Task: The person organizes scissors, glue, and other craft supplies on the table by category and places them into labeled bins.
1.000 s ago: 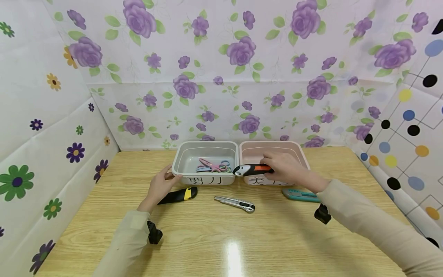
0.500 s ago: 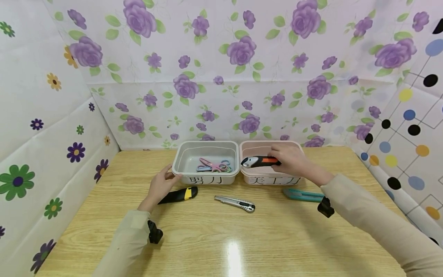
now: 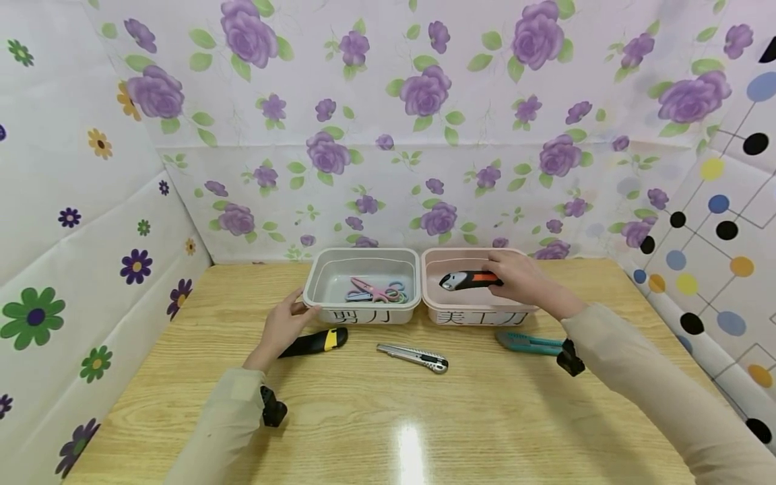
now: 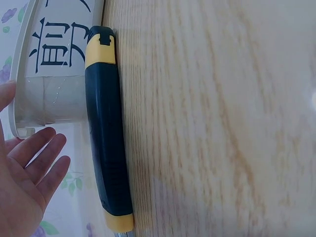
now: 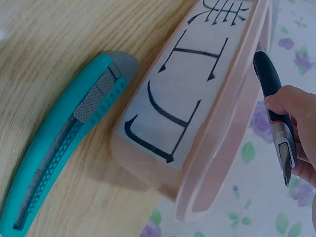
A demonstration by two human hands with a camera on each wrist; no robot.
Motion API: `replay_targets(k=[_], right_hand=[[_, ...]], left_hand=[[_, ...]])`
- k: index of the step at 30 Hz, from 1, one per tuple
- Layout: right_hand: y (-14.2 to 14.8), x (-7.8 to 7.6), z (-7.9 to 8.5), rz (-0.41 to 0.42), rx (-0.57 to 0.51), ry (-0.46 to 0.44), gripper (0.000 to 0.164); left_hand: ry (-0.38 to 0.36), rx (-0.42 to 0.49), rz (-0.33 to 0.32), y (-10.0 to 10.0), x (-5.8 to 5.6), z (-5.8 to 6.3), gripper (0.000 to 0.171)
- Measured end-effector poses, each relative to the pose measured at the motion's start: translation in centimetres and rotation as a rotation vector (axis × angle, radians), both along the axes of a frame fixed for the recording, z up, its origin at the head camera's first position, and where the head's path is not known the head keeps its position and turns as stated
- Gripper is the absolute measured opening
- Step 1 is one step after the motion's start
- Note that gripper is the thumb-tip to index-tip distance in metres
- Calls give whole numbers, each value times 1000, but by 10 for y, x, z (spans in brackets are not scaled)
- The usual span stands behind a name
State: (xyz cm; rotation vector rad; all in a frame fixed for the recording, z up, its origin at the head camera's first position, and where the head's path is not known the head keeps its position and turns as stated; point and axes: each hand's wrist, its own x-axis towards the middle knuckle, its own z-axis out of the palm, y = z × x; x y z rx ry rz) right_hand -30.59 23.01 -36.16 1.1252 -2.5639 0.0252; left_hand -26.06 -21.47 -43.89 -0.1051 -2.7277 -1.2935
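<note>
Probably stiff, light and best held by its handle (image 3: 483, 277), the orange-and-black knife (image 3: 459, 280) is above the pink box (image 3: 479, 306), pinched by the right hand (image 3: 518, 275), while the left hand (image 3: 281, 328) rests loosely straight fingers against the grey box (image 3: 364, 306).

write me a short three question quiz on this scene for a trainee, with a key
1. Which hand holds the curved black-and-orange utility knife with a silver nose?
2. True or false: the pink plastic scissors lie inside the pale pink plastic bin.
3. How many cutters lie on the light wood-grain table?

Key:
1. The right hand.
2. False; they lie inside the light grey plastic bin.
3. Three: the black-and-yellow cutter, the slim silver metal cutter and the teal plastic cutter.
</note>
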Motion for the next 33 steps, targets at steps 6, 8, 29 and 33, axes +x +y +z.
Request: replay_targets(k=[6, 8, 29, 33], right_hand=[[3, -11, -10, -30, 54, 11, 18], [3, -13, -13, -38, 79, 16, 18], [10, -32, -41, -99, -58, -207, 14], [14, -35, -43, -98, -92, -252, 17]], left_hand=[[-13, 9, 10, 0, 1, 1, 67], [-15, 12, 10, 0, 1, 1, 67], [-21, 26, 21, -1, 0, -1, 68], [-9, 19, 20, -2, 0, -2, 67]])
